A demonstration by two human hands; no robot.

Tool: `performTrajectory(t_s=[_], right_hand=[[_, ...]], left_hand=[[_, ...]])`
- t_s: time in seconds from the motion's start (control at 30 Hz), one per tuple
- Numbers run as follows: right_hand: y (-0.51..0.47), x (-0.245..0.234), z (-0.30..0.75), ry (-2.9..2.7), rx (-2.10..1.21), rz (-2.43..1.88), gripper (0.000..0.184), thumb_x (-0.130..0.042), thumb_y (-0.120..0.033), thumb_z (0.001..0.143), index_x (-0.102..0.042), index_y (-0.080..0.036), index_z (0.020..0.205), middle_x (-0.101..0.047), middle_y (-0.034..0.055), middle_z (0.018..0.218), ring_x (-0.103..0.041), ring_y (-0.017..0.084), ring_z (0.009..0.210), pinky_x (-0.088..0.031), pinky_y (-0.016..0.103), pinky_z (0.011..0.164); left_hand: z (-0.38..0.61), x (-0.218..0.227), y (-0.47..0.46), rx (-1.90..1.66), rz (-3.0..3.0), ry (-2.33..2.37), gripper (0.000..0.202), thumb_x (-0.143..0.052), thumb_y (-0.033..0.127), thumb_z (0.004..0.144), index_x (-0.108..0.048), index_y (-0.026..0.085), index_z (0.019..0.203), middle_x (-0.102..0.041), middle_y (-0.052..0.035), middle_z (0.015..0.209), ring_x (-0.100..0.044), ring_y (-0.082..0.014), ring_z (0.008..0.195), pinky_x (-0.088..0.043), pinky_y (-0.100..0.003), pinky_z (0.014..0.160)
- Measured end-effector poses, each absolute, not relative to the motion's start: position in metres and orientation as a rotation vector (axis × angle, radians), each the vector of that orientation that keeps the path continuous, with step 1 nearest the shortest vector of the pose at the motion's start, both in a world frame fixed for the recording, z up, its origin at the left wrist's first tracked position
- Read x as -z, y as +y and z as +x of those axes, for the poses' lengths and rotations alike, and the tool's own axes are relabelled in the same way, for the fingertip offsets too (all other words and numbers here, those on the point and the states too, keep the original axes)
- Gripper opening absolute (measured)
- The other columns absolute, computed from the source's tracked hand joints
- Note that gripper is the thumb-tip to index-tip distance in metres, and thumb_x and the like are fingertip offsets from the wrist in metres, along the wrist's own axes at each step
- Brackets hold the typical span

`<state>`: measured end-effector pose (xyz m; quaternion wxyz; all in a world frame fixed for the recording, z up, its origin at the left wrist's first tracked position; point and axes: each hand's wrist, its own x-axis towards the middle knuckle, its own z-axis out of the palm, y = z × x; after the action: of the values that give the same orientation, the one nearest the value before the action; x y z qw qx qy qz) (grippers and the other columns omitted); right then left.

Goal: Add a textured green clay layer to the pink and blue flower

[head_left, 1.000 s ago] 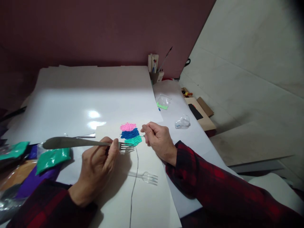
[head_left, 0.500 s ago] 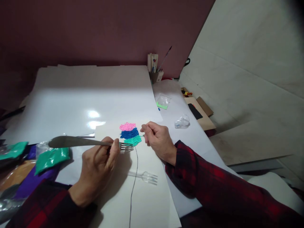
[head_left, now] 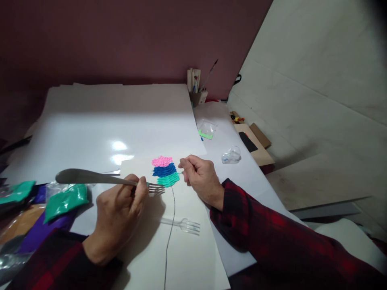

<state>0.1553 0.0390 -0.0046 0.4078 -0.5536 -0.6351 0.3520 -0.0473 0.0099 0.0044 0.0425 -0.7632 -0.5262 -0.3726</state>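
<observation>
My left hand grips a metal fork with its handle pointing left. The fork's tines are by the lower left edge of a teal clay patch; whether they touch it I cannot tell. Above the teal lie a blue clay band and a ridged pink clay patch, all on a white sheet. Just right of the patches, my right hand is closed in a pinch, with a thin teal strand near its fingertips. What it holds is unclear. A drawn dark line runs down from the teal patch.
A clear plastic fork lies across the line on the sheet. Packets of coloured clay crowd the left side. Toward the right are a clear wrapper with green clay and a crumpled clear plastic piece. A pen holder stands at the back.
My left hand and the metal fork have shifted slightly left, drawing the tines back from the teal patch. My right hand has stayed nearly still.
</observation>
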Motion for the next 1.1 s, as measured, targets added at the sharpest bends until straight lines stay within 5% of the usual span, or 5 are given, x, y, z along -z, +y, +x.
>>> performTrajectory(t_s=[0.33,0.6,1.1], right_hand=[[0.039,0.004,0.154,-1.576,-0.889,-1.392,0.035,-0.045,-0.044,0.093,-0.061,-0.017,0.076,-0.055,-0.0004,0.058,-0.049,0.009,0.050,-0.040,0.022,0.048],[0.039,0.005,0.155,-1.598,-0.884,-1.398,0.035,-0.044,-0.045,0.093,-0.062,-0.018,0.078,-0.057,-0.0004,0.059,-0.050,0.010,0.050,-0.040,0.022,0.049],[0.040,0.003,0.154,-1.587,-0.882,-1.382,0.033,-0.046,-0.042,0.092,-0.061,-0.017,0.076,-0.056,-0.0006,0.057,-0.050,0.010,0.050,-0.041,0.023,0.049]], left_hand=[[-0.049,-0.011,0.006,1.198,-2.326,-1.705,0.035,-0.051,0.017,0.087,-0.037,0.021,0.055,-0.044,0.0039,0.049,-0.041,-0.0093,0.042,-0.034,-0.027,0.046],[-0.040,-0.008,0.010,1.211,-2.400,-1.638,0.025,-0.054,0.016,0.086,-0.049,0.017,0.061,-0.038,0.0064,0.048,-0.036,-0.0065,0.040,-0.032,-0.022,0.043],[-0.038,-0.004,0.012,0.958,-2.227,-1.361,0.019,-0.055,0.019,0.085,-0.048,0.020,0.067,-0.040,0.0075,0.040,-0.033,-0.0099,0.034,-0.024,-0.025,0.041]])
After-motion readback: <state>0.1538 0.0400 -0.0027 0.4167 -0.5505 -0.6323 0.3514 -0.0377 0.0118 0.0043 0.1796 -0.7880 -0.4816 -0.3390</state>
